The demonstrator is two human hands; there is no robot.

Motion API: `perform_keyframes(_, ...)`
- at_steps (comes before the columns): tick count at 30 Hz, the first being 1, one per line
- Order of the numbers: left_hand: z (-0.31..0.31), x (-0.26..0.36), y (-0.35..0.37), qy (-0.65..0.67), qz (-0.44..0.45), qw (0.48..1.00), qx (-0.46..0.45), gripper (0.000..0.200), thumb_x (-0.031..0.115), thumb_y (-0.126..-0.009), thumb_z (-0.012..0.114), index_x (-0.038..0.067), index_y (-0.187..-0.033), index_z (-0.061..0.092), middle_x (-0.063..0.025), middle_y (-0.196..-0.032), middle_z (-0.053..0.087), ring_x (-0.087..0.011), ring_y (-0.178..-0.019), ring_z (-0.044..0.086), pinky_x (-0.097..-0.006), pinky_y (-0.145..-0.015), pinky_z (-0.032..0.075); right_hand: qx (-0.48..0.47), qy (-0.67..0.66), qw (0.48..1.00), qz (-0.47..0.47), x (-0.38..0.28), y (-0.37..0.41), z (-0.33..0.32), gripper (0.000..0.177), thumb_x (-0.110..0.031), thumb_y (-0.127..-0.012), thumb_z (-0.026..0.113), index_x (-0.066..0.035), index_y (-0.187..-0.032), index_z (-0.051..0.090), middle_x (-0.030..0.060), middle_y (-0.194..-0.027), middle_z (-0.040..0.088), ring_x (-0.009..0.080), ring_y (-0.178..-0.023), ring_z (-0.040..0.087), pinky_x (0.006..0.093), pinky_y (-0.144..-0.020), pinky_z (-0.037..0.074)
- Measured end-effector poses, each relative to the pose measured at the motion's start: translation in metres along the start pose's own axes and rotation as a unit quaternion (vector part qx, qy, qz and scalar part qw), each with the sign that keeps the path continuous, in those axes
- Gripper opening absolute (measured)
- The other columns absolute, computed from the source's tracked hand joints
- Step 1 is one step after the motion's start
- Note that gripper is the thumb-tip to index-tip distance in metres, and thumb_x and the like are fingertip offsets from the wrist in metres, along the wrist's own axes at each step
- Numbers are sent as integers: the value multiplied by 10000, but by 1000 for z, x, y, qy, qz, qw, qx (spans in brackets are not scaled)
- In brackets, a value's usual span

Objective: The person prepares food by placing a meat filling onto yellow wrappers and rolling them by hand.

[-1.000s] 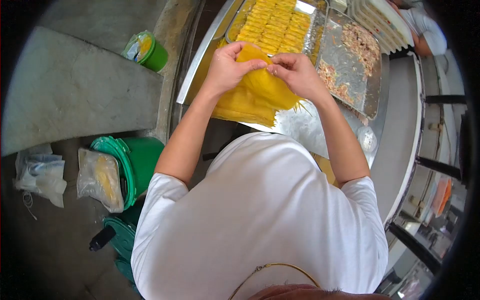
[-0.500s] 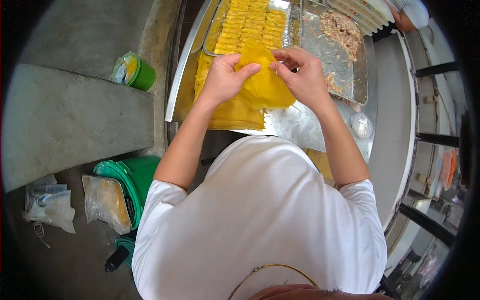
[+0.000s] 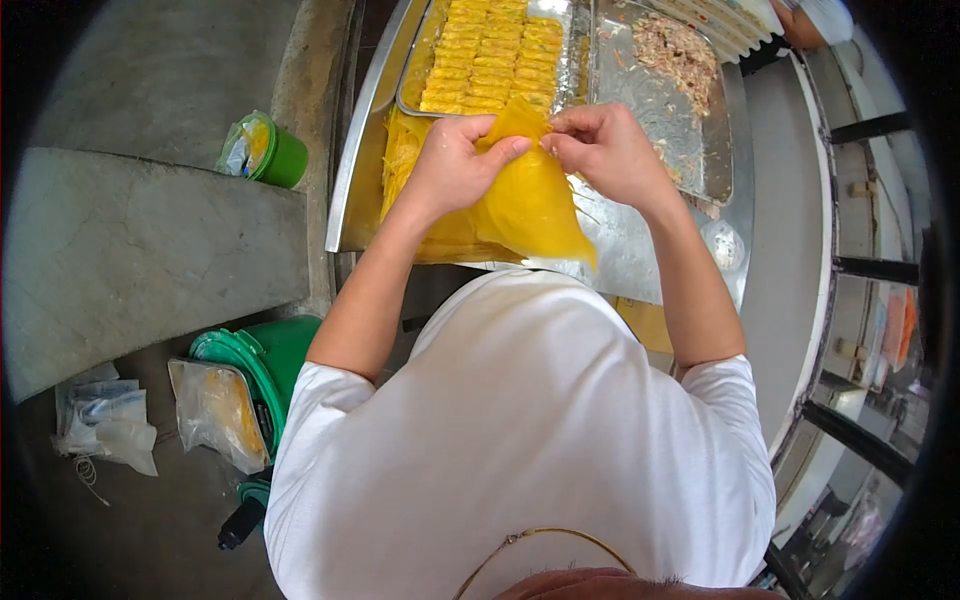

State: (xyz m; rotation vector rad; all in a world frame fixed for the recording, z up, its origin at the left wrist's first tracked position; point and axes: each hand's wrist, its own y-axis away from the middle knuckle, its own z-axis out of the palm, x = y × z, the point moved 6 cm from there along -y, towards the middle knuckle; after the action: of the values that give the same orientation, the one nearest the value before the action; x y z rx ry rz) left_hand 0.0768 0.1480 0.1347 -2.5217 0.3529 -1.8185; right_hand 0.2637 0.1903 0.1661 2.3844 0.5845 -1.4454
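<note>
A thin yellow wrapper sheet (image 3: pixel 535 205) hangs from both hands above the metal table, its lower corner drooping to the right. My left hand (image 3: pixel 455 165) grips its left side, thumb laid over the sheet. At the upper right edge, my right hand (image 3: pixel 608 150) pinches it between thumb and fingertips. A stack of yellow wrapper sheets (image 3: pixel 455 248) lies below and behind my left hand. Just beyond the hands, rows of rolled yellow wraps (image 3: pixel 490 60) fill much of a metal tray (image 3: pixel 403 98).
Right of the rolls, a second metal tray (image 3: pixel 625 115) holds shredded filling (image 3: pixel 680 60). A knotted clear plastic bag (image 3: pixel 722 243) sits on the table's right side. Another person's arm (image 3: pixel 800 25) shows at top right. Green buckets (image 3: pixel 285 160) stand to the left.
The wrapper sheet now hangs lower, its loose corner dropped down and to the right. My right hand's fingers have closed in on its edge.
</note>
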Motion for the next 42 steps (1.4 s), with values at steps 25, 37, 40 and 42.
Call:
perform_keyframes(25, -62, -27, 50, 184, 14, 969, 163, 189, 136, -1016, 771, 2, -1149, 769, -27, -1081, 766, -106, -943, 690, -272, -867, 555, 484, 112, 868, 8, 112, 93, -243, 247, -157, -1019, 678, 16, -1158, 785, 52, -941, 783, 112, -839, 698, 278, -776, 553)
perform_keyframes(37, -45, -5, 45, 136, 63, 980, 132, 226, 66, -1013, 747, -13, -1224, 756, -56, -1154, 773, -133, -1041, 694, -293, -951, 548, 214, 53, 968, -120, -16, 38, -52, 160, -70, -974, 671, 25, -1066, 760, 124, -1042, 784, 186, -929, 739, 316, -857, 568)
perform_keyframes(40, -41, 4, 47, 122, 59, 984, 112, 236, 65, -1021, 734, -20, -1241, 747, -67, -1166, 772, -141, -1050, 698, -299, -957, 553, 165, 53, 965, -196, -41, 26, -25, 156, -71, -953, 676, 29, -1042, 755, 140, -977, 763, 257, -897, 744, 354, -816, 576)
perform_keyframes(42, -40, 8, 49, 123, 61, 985, 107, 242, 67, -1023, 732, -23, -1247, 744, -69, -1168, 771, -144, -1055, 699, -305, -964, 555, 95, 97, 955, -262, -54, 21, -7, 153, -80, -932, 683, 19, -1025, 756, 161, -943, 742, 327, -885, 724, 408, -807, 575)
